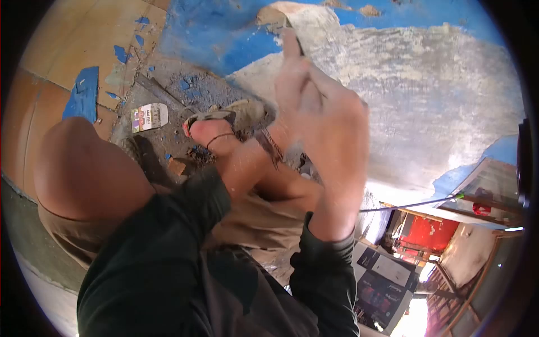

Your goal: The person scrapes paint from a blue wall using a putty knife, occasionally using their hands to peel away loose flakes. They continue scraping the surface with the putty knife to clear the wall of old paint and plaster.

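Note:
My left hand (290, 92) and my right hand (339, 121) are closed together in front of the wall, overlapping in this view. A thin scraper blade (297, 42) juts out past the fingers, one finger stretched along it; its handle is hidden in the hands. The blade's tip is right at the edge of the blue paint (208, 33), beside a pale stripped patch (404, 84) of wall. A dark band circles my left wrist. Below the hands, a sandalled foot (210, 129) rests among paint chips and rubble.
A blue paint flake (83, 92) lies on the tiles (48, 104) at left. A printed packet (149, 117) lies on the dusty floor near the wall. At lower right are a dark printed box (382, 286), a thin cable (412, 205) and a red panel (429, 236).

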`<act>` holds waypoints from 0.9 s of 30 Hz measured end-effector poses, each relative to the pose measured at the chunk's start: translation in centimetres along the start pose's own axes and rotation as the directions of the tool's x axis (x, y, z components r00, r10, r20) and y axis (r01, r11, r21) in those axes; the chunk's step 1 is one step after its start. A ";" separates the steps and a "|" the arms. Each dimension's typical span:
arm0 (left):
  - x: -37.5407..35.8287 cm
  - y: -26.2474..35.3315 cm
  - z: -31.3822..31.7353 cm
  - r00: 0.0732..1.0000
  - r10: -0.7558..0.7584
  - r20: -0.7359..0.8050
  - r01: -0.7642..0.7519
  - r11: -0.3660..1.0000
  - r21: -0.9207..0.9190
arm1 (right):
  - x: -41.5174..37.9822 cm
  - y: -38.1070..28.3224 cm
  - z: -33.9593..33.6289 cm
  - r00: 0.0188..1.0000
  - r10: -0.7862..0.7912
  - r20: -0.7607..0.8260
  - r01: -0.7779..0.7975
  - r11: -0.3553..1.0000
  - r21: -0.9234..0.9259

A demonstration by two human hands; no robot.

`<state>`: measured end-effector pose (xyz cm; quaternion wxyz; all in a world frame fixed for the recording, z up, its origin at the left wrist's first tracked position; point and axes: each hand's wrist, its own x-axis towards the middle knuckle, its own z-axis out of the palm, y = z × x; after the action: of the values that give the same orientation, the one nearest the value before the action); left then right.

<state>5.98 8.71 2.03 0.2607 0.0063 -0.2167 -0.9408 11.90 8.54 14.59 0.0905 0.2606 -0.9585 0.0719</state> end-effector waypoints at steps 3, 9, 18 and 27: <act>0.1 0.1 0.3 0.959 0.277 0.064 -0.279 0.871 0.405 | 0.3 -0.8 -0.9 0.994 0.092 0.063 -0.098 0.991 0.086; 0.1 -0.8 0.5 0.994 0.110 -0.014 -0.106 0.979 0.176 | 0.6 -0.6 -1.1 0.999 -0.038 -0.035 0.036 0.997 -0.069; 1.9 -2.1 0.1 0.822 0.558 0.110 -0.452 0.523 0.723 | 2.6 0.8 -1.9 0.990 -0.073 0.123 0.069 0.997 0.037; 1.3 -1.4 -0.5 0.937 0.304 0.170 -0.330 0.617 0.715 | 1.9 -0.1 -1.7 0.996 0.002 0.088 -0.014 0.990 0.140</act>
<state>4.27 8.97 1.15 0.3940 0.0569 -0.5771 -0.7131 10.55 7.84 16.65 0.0294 0.2655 -0.9551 0.1278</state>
